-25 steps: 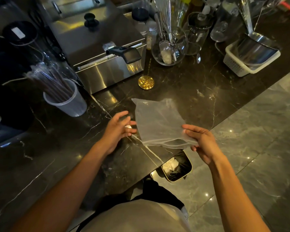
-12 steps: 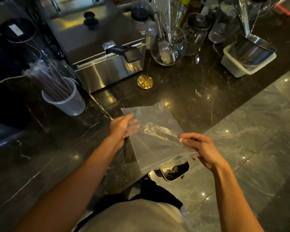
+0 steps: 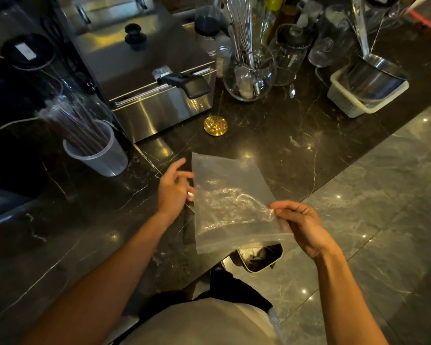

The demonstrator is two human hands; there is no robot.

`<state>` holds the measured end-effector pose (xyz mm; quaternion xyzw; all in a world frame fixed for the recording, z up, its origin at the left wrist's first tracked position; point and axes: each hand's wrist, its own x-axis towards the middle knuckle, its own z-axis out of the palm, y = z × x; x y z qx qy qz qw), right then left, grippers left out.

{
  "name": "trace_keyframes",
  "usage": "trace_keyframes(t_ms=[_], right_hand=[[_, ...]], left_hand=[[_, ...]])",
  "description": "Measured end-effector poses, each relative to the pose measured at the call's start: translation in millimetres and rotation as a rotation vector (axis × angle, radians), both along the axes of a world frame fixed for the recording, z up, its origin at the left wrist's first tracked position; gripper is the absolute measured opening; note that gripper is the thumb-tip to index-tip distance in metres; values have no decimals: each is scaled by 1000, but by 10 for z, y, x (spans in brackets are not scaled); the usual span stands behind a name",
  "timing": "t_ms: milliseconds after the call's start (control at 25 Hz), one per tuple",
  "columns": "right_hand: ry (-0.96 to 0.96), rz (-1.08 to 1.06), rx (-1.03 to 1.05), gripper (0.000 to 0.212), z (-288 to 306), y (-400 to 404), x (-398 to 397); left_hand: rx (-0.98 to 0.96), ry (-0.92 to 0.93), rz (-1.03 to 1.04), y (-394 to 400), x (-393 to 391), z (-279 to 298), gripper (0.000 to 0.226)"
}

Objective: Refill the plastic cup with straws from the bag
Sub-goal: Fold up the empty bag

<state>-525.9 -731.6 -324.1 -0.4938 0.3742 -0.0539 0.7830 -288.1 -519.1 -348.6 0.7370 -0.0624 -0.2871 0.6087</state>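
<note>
A clear plastic bag (image 3: 229, 202) hangs flat over the near edge of the dark marble counter (image 3: 296, 135); it looks empty. My right hand (image 3: 301, 227) pinches its right edge between thumb and fingers. My left hand (image 3: 173, 186) sits just beside the bag's left edge with fingers spread, gripping nothing that I can see. The plastic cup (image 3: 102, 158) stands on the counter to the far left, tilted slightly, and holds a bundle of wrapped dark straws (image 3: 72, 123) that lean to the upper left.
A stainless fryer (image 3: 159, 103) with a black handle stands behind the cup. A glass bowl of utensils (image 3: 249, 78), jars and a white basket with a metal pot (image 3: 366, 95) line the back. A gold disc (image 3: 215, 125) lies mid-counter. A bin (image 3: 259, 257) sits below the counter edge.
The bag has spread out flat and dropped nearer to me. My left hand has released its left edge and opened its fingers. My right hand keeps its pinch.
</note>
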Motion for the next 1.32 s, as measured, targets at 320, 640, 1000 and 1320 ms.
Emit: trace_keyframes(t_ms=[320, 640, 1000, 1320], right_hand=[[1, 9, -20, 35, 55, 1, 42], [73, 393, -408, 79, -50, -64, 130], [190, 349, -495, 27, -100, -96, 227], [138, 149, -26, 34, -42, -49, 160]], left_hand=[[113, -566, -656, 120, -169, -72, 47], [27, -417, -742, 84, -37, 98, 40], [-30, -221, -601, 191, -64, 100, 30], [52, -44, -411, 123, -117, 160, 13]])
